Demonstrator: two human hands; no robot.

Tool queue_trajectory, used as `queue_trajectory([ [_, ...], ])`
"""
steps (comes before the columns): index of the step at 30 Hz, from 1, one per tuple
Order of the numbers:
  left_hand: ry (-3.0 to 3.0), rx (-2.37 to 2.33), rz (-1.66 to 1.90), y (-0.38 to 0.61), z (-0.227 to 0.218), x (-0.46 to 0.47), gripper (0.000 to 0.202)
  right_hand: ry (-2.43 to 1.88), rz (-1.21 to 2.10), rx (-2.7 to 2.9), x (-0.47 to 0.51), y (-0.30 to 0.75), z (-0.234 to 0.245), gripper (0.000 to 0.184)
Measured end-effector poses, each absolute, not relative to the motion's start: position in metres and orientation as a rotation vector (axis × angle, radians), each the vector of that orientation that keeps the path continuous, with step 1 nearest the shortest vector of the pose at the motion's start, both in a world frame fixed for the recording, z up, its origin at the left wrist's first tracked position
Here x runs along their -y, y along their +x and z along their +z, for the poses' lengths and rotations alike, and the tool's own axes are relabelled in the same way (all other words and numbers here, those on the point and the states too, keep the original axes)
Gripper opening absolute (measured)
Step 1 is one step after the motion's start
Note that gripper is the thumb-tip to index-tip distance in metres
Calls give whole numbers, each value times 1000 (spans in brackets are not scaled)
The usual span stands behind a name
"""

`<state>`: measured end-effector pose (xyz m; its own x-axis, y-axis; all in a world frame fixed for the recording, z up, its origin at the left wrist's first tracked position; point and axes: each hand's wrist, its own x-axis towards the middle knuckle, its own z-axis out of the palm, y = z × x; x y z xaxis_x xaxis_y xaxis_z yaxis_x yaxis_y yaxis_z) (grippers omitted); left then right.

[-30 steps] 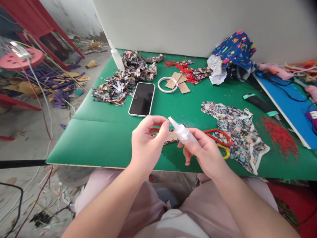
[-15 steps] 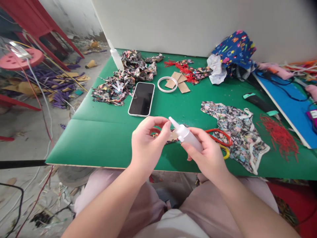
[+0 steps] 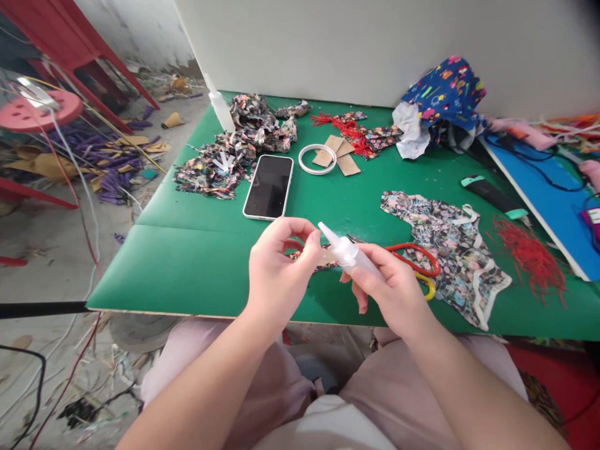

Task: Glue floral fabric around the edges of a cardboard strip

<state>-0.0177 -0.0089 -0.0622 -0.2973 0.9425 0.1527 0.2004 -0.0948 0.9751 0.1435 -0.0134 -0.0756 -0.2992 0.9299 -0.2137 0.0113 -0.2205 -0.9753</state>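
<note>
right hand (image 3: 392, 286) grips white bottle (image 3: 352, 254); left hand (image 3: 281, 270) beside its nozzle (image 3: 329, 234)

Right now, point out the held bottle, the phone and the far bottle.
Held bottle (image 3: 349, 251): head view, just below its nozzle.
Phone (image 3: 269, 187): head view, middle of its dark screen.
Far bottle (image 3: 222, 112): head view, its white body.

The right hand (image 3: 398, 290) grips a bottle (image 3: 364, 262), nozzle (image 3: 330, 235) near the left hand (image 3: 277, 272); a phone (image 3: 269, 187) lies on the table (image 3: 182, 269).
</note>
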Motion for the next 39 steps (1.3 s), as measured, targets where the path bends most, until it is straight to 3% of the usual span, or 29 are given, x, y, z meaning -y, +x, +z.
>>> queue_trajectory([
  [23,1254,-1478,1534,-18,-60,10,6,-1024,1772,1160,10,144,-81,16],
  [34,1229,-1459,1491,-16,-61,8,5,-1276,1426,1424,17,144,-76,26],
  [39,1198,-1448,1474,-16,-60,8,6,-1327,1016,1676,18,144,-75,26],
])
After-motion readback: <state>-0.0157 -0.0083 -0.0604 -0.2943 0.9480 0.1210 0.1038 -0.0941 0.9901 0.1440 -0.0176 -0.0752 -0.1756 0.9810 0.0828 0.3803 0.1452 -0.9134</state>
